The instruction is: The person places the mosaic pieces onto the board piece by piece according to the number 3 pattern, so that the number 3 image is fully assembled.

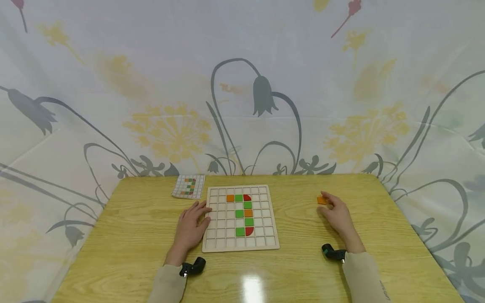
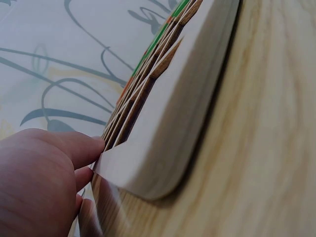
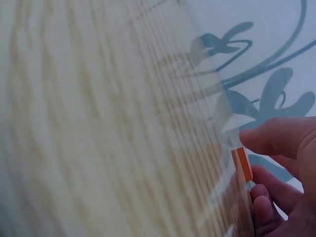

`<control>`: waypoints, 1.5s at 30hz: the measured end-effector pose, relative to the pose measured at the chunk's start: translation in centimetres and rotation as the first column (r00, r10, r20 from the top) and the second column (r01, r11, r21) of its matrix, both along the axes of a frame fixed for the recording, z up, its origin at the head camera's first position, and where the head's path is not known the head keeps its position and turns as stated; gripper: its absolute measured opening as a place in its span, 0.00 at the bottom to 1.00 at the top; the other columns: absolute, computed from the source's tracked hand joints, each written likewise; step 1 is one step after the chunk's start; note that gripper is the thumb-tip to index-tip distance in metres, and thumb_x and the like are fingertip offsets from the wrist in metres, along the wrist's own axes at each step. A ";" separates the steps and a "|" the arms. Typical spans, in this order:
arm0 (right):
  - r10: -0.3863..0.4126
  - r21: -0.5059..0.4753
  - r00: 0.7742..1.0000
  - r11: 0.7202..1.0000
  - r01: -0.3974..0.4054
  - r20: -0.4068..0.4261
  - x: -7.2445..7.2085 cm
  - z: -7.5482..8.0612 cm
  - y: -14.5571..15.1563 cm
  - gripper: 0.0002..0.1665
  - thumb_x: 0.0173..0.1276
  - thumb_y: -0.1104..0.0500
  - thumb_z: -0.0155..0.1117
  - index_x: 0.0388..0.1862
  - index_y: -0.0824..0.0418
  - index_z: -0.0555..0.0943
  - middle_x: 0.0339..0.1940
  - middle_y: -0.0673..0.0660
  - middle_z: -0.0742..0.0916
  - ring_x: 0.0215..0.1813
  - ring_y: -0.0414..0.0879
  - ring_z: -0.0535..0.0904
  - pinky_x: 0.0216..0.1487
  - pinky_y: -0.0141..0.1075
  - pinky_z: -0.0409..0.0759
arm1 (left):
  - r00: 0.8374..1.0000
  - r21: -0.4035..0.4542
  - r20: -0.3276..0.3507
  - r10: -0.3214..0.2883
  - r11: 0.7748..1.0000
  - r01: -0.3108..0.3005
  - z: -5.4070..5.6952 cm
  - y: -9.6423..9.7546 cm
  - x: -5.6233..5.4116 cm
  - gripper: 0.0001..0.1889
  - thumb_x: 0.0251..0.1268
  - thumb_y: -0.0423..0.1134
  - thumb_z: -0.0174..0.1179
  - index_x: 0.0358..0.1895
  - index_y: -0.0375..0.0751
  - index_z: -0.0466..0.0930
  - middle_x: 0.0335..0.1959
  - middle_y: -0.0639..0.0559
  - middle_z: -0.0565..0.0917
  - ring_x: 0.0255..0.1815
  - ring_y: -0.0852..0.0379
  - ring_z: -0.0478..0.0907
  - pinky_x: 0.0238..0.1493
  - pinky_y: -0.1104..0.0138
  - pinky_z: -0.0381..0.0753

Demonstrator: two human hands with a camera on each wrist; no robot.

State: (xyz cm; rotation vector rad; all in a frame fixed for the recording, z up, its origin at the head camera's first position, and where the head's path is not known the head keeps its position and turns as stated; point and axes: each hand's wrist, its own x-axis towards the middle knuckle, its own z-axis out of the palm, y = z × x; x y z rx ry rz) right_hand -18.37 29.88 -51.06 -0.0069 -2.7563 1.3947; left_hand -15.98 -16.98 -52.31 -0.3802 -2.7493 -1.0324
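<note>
A square wooden grid board lies on the table. Green square tiles, orange square tiles and red quarter-round tiles sit in its cells. My left hand lies at the board's left edge, fingertips on the rim; in the left wrist view its thumb touches the board's corner. Farther right, my right hand is at a loose orange square tile lying on the table. Its thumb and fingers stand on opposite sides of the tile, with a gap at the thumb.
A paper card printed with a coloured grid pattern lies behind the board at the left. The wooden table ends at a floral curtain. Black cameras are strapped to both wrists.
</note>
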 end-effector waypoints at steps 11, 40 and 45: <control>-0.053 0.077 0.999 0.996 0.054 -0.012 0.0 0.0 -0.7 0.28 0.68 0.67 0.63 0.67 0.73 0.72 0.56 0.71 0.80 0.55 0.62 0.73 0.55 0.52 0.72 | 1.000 0.002 0.000 0.006 1.000 -0.006 -0.3 -0.1 0.1 0.15 0.72 0.38 0.59 0.59 0.42 0.82 0.71 0.43 0.72 0.75 0.39 0.58 0.70 0.37 0.50; -0.045 0.124 0.999 0.991 0.044 0.005 0.2 0.6 -0.7 0.23 0.63 0.61 0.70 0.55 0.71 0.82 0.44 0.63 0.82 0.41 0.50 0.75 0.40 0.37 0.73 | 1.000 0.011 -0.014 -0.002 1.000 0.002 0.2 0.1 0.1 0.15 0.71 0.36 0.60 0.58 0.40 0.82 0.70 0.41 0.72 0.74 0.38 0.60 0.69 0.36 0.51; -0.011 0.122 1.000 0.993 0.008 0.022 0.1 0.9 -0.7 0.24 0.64 0.61 0.69 0.57 0.71 0.81 0.42 0.60 0.83 0.39 0.49 0.76 0.40 0.37 0.75 | 1.000 0.005 -0.021 0.001 1.000 -0.001 0.1 0.0 -0.1 0.15 0.71 0.37 0.60 0.58 0.41 0.82 0.70 0.42 0.73 0.74 0.38 0.60 0.69 0.36 0.52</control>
